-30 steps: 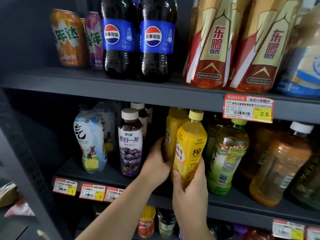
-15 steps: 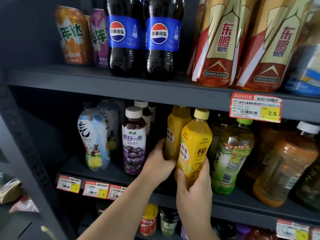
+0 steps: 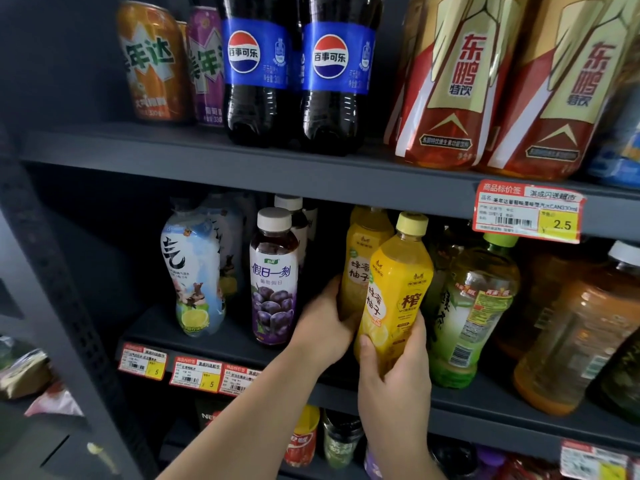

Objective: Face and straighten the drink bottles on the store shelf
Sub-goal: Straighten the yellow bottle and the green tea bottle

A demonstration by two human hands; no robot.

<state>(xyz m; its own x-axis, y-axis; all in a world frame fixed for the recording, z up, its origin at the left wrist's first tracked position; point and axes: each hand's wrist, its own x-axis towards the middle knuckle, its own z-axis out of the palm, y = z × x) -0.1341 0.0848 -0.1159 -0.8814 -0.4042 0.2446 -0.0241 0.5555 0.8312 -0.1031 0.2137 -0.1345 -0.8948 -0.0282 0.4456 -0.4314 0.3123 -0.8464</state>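
Note:
Two yellow juice bottles stand on the middle shelf (image 3: 221, 336). My right hand (image 3: 393, 372) grips the lower half of the front yellow bottle (image 3: 398, 282), which leans slightly right with its label turned partly left. My left hand (image 3: 325, 327) holds the rear yellow bottle (image 3: 360, 258) at its lower left side. To the left stand a purple grape drink bottle (image 3: 273, 282) and a white-blue lemon drink bottle (image 3: 192, 271), both facing forward. To the right are a green tea bottle (image 3: 474, 313) and an orange tea bottle (image 3: 571, 334).
The upper shelf carries two soda cans (image 3: 152, 64), two cola bottles (image 3: 294, 71) and two large red-gold bottles (image 3: 491, 84). Price tags (image 3: 528, 211) hang on the shelf edges. A dark upright post (image 3: 59, 289) runs down the left. More drinks sit on the shelf below.
The front yellow bottle has been turned a little, showing more of its label. Both hands stay on the yellow bottles.

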